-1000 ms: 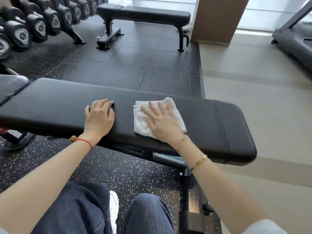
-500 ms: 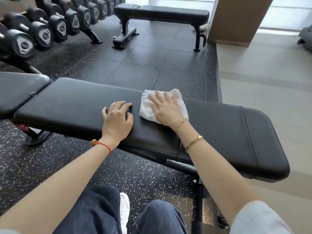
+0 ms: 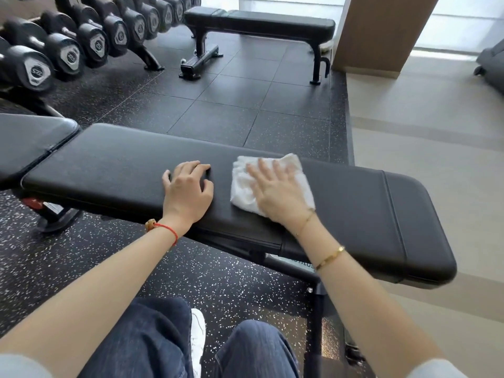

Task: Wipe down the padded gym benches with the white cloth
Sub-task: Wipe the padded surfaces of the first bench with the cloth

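Note:
A long black padded bench (image 3: 109, 165) runs across in front of me. A crumpled white cloth (image 3: 300, 181) lies on the middle of its pad. My right hand (image 3: 275, 195) presses flat on the cloth with its fingers spread, pointing to the far edge. Just left of the cloth, my left hand (image 3: 188, 189) rests on the pad with nothing in it, fingers slightly curled. A second black flat bench (image 3: 259, 21) stands farther back on the rubber floor.
A separate black pad (image 3: 30, 137) adjoins the bench at the left. A rack of dumbbells (image 3: 68, 50) lines the far left. A brown pillar (image 3: 381, 31) and part of a treadmill (image 3: 491, 64) stand at the right on the beige floor. My knees are below the bench.
My right hand slid the cloth toward the pad's far edge, then back toward its middle. My left hand stayed planted on the pad. The view shifted slightly left.

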{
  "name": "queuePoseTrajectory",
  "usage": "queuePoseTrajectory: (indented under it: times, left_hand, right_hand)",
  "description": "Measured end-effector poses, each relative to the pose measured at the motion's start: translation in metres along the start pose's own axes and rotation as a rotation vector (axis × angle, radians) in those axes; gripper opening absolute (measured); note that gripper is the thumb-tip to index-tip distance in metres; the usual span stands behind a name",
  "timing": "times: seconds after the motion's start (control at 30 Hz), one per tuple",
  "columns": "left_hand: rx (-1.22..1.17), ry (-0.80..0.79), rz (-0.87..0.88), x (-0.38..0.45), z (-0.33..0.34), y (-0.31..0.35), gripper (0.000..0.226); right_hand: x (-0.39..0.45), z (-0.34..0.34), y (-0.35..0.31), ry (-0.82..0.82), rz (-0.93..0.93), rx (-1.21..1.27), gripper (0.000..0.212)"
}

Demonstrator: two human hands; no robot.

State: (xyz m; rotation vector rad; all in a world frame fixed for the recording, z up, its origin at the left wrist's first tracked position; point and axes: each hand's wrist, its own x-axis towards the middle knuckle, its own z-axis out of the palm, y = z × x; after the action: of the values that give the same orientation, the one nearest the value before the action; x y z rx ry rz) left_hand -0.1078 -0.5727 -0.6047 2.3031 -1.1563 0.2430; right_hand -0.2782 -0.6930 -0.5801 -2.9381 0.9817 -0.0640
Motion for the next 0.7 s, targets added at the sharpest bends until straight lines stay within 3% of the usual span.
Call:
queuePoseTrajectory:
  times: [0.1, 0.2, 0.33, 0.47, 0.7]
  left_hand:
    - [-0.004, -0.019, 0.009, -0.001, -0.001, -0.002, 0.038]
    - [-0.002, -0.028, 0.021, -0.002, -0.002, -0.005, 0.04]
    - [-0.001, -0.025, 0.013, -0.003, 0.0, -0.002, 0.04]
    - [0.011, -0.033, -0.011, -0.004, -0.002, 0.004, 0.04]
    - [0.063, -0.08, 0.001, -0.006, -0.004, 0.005, 0.042]
  right_hand:
    - [-0.036, 0.004, -0.02, -0.005, -0.105, 0.076, 0.053]
    - [-0.06, 0.002, 0.006, -0.001, -0.089, 0.095, 0.052]
    - [-0.05, 0.0, 0.063, 0.009, 0.112, -0.005, 0.053]
    - [-0.008, -0.009, 0.071, -0.011, 0.312, 0.127, 0.051]
    - [-0.083, 0.003, 0.024, 0.008, 0.003, 0.114, 0.052]
